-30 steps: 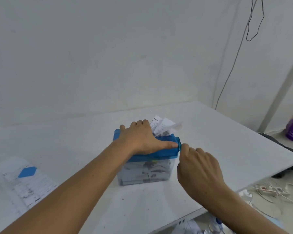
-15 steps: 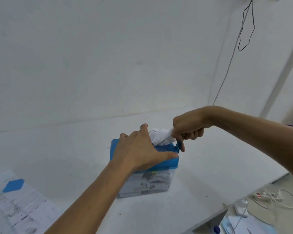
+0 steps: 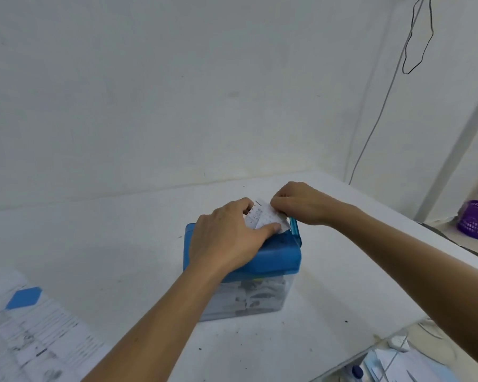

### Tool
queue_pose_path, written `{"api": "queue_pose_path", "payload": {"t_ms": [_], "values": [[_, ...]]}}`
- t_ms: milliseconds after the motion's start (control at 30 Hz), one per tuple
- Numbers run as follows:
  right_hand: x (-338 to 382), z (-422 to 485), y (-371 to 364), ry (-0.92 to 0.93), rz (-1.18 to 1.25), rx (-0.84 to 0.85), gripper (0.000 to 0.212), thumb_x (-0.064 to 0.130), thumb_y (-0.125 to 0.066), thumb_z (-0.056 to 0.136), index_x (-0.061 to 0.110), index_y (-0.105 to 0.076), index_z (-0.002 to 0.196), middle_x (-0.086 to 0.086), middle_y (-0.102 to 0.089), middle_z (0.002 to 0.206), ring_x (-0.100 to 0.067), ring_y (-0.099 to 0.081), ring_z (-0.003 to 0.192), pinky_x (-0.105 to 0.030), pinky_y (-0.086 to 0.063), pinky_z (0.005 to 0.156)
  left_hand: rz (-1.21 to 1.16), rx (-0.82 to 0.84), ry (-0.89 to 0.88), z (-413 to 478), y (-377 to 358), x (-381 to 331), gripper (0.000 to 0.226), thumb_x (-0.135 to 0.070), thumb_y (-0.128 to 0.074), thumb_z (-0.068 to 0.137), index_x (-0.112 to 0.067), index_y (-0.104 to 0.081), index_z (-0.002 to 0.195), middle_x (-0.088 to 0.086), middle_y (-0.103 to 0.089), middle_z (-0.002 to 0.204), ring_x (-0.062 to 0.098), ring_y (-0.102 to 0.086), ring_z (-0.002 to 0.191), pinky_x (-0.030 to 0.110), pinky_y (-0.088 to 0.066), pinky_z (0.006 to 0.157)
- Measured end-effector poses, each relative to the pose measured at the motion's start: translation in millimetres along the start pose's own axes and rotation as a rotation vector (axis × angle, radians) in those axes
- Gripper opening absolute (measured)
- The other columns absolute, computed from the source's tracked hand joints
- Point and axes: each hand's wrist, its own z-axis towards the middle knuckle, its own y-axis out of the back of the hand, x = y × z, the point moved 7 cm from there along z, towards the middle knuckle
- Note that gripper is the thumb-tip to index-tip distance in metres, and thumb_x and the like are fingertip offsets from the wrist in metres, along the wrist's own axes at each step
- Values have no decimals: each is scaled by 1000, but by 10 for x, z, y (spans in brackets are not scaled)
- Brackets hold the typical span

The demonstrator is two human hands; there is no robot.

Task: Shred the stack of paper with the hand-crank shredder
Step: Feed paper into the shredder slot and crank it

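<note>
The blue-lidded hand-crank shredder [image 3: 276, 257] with its clear plastic bin stands mid-way across the white table [image 3: 122, 244]. 1 printed white paper sheet [image 3: 262, 216] sticks up from its slot. The left hand [image 3: 226, 238] lies flat on the lid, thumb straight against the sheet. The right hand [image 3: 301, 202] pinches the sheet's top edge just above the blue crank handle [image 3: 294, 230]. The printed paper stack [image 3: 34, 334] lies at near left.

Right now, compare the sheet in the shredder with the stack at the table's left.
The sheet stands up out of the shredder, bent and creased; the stack lies flat on the table. The sheet sits between the left hand and the right hand on the crank; the stack is untouched. The stack bears a blue diamond; the sheet shows none. Both are white printed paper.
</note>
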Motion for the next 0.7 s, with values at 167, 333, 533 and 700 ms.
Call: {"api": "queue_pose_path", "payload": {"t_ms": [167, 333, 533, 700], "values": [[-15, -49, 85, 65, 70, -219, 38, 37, -38, 86, 2, -45, 71, -14, -52, 73, -18, -40, 65, -38, -32, 61, -56, -73, -45, -22, 32, -18, 49, -55, -65, 91, -22, -43, 62, -7, -50, 60, 13, -47, 59, 33, -31, 53], [-46, -40, 35, 45, 113, -269, 40, 36, -39, 100, 15, -42, 67, -1, -47, 65, -17, -39, 63, -37, -31, 61, -74, -115, -39, -5, 41, -17, 47, -48, -70, 90, -14, -50, 64, -2, -57, 61, 20, -53, 60, 35, -41, 56], [-11, -244, 103, 120, 82, -13, 33, 53, -49, 99, 25, -65, 106, 9, -65, 114, -15, -59, 105, -36, -46, 95, -67, -34, -68, -23, 56, -39, 32, -50, -67, 92, -24, -59, 76, -9, -62, 72, 13, -55, 66, 33, -43, 61], [227, -446, 262, 274, -140, -34, 31, 51, -67, 88, 32, -57, 110, 11, -66, 107, -12, -61, 96, -33, -52, 83, 48, 427, -22, 56, 0, 151, 82, -82, -66, 69, -34, -46, 132, -15, -60, 122, 8, -59, 103, 34, -52, 92]]}}
